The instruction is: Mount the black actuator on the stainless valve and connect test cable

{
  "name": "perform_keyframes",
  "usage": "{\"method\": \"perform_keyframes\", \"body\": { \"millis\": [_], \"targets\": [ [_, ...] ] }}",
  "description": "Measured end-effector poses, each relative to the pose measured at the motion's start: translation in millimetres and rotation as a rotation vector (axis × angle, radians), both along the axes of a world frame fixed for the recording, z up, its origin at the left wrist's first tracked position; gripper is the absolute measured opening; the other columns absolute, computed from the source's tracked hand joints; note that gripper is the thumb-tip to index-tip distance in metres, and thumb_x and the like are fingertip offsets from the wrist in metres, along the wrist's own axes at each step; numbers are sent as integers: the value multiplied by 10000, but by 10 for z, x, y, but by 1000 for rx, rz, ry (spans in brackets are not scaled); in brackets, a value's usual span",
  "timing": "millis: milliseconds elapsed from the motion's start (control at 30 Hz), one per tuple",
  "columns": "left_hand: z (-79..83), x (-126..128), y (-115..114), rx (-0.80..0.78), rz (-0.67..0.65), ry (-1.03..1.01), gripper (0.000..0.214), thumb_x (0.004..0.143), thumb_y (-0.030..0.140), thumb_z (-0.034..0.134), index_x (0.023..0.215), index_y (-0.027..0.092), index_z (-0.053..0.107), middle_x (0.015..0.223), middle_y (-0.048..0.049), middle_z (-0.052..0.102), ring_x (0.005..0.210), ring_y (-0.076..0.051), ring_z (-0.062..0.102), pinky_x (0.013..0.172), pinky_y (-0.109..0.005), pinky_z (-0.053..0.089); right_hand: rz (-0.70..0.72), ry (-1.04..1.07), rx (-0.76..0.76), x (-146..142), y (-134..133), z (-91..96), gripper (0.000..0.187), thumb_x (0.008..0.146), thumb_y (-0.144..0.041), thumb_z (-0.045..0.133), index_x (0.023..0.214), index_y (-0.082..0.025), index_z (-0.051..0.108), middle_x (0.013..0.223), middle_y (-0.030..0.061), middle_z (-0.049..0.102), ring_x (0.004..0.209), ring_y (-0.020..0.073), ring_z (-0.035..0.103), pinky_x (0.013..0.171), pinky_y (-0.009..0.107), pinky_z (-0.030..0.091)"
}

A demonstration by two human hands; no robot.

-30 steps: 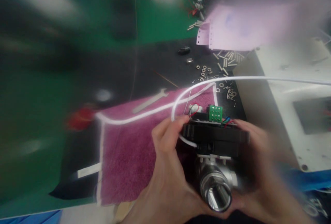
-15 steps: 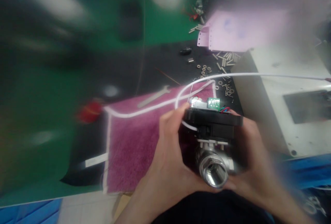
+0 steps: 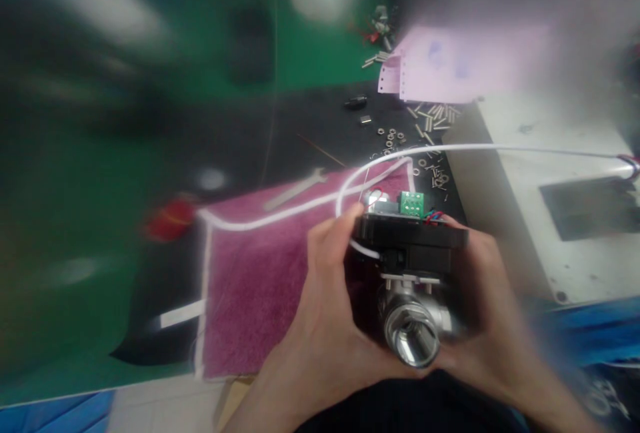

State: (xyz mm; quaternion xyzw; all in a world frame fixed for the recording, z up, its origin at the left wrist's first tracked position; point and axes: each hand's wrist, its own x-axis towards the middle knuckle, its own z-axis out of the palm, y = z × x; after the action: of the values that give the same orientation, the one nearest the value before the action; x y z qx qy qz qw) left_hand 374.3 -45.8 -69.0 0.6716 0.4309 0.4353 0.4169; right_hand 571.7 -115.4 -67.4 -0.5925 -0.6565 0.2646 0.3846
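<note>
Between my two hands is a motorized ball valve (image 3: 413,246), a black actuator housing on a shiny metal valve body whose threaded port faces me. Its top is uncovered, showing a green terminal block (image 3: 412,204) and thin coloured wires. My left hand (image 3: 327,293) wraps its left side, fingers at the housing's upper left and thumb below the valve body. My right hand (image 3: 493,300) grips the right side; its fingertips are partly hidden behind the housing. A white cable (image 3: 450,148) enters the housing's left side, loops up and runs off to the right.
Under the valve lies a purple cloth (image 3: 255,300) with a wrench (image 3: 295,190) on it. Several nuts (image 3: 390,136) and metal pins (image 3: 435,115) are scattered on the black mat (image 3: 300,110). A pale box (image 3: 510,153) stands at right, pink paper (image 3: 450,66) behind. A blurred red object (image 3: 170,218) lies left.
The view has shifted slightly, moving the bench a little left and down in the picture. Both hands keep their hold on the valve, which is tipped very slightly differently.
</note>
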Motion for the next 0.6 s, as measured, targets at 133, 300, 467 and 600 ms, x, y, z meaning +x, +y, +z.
{"method": "perform_keyframes", "body": {
  "millis": [133, 300, 467, 600],
  "targets": [
    [2, -21, 3, 11, -131, 52, 1509, 428, 440, 1082, 1673, 319, 239, 1654, -160, 412, 1480, -473, 518, 1167, -636, 547, -3, -46, 18, 5, -12, -1, 1105, 794, -272, 864, 1722, -234, 267, 1598, 165, 417, 1461, 408, 475, 1215, 593, 502],
    [-68, -35, -38, -3, -103, 57, 1555, 392, 445, 1088, 1679, 301, 227, 1642, -171, 395, 1490, -460, 491, 1196, -623, 524, -17, -40, 19, 0, -13, -18, 1142, 777, -372, 913, 1717, -220, 283, 1580, 180, 431, 1450, 419, 484, 1208, 583, 511],
    [-136, -61, -62, 41, -54, 36, 1573, 352, 465, 1106, 1670, 295, 265, 1597, -158, 380, 1457, -427, 516, 1206, -588, 518, 18, -13, 3, 7, 14, -29, 1201, 741, -445, 958, 1712, -239, 282, 1576, 173, 432, 1420, 412, 506, 1205, 590, 508],
    [-87, -42, -55, 68, -53, 58, 1584, 334, 509, 1098, 1664, 295, 263, 1587, -167, 416, 1433, -439, 541, 1168, -600, 548, 10, 10, -2, 23, -16, -43, 1189, 746, -471, 959, 1708, -254, 297, 1559, 175, 449, 1397, 416, 533, 1175, 589, 533]
  ]
}}
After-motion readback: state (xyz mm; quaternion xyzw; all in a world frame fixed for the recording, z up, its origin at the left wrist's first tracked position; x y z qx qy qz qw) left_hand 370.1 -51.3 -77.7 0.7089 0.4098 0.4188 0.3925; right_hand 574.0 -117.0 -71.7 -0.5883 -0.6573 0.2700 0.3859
